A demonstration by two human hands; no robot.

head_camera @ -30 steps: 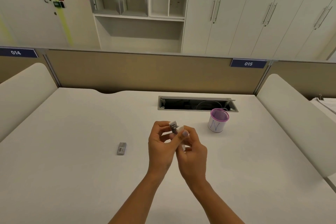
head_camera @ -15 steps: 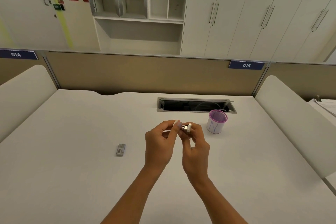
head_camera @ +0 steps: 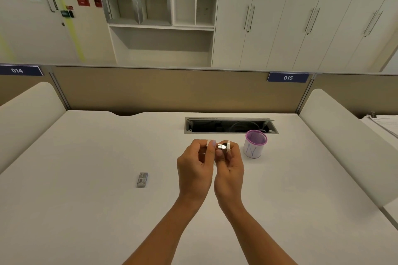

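Note:
Above the middle of the white desk [head_camera: 86,211], both my hands are raised close together. My right hand [head_camera: 229,170] pinches a small white piece with a shiny metal end [head_camera: 224,146] that points left. My left hand [head_camera: 195,168] pinches a small white cap-like piece [head_camera: 208,142] at its fingertips, just left of the metal end. Whether the two pieces touch is hard to tell. My fingers hide most of both pieces.
A pink mesh cup [head_camera: 254,144] with a white label marked N stands just right of my hands. A small grey flat stick [head_camera: 142,179] lies on the desk to the left. An open cable slot [head_camera: 229,126] sits behind, before the beige partition [head_camera: 172,90].
The small item, held together between both hands a second ago, now shows its metal end between the white piece in my left hand and the one in my right. Both hands stay in place.

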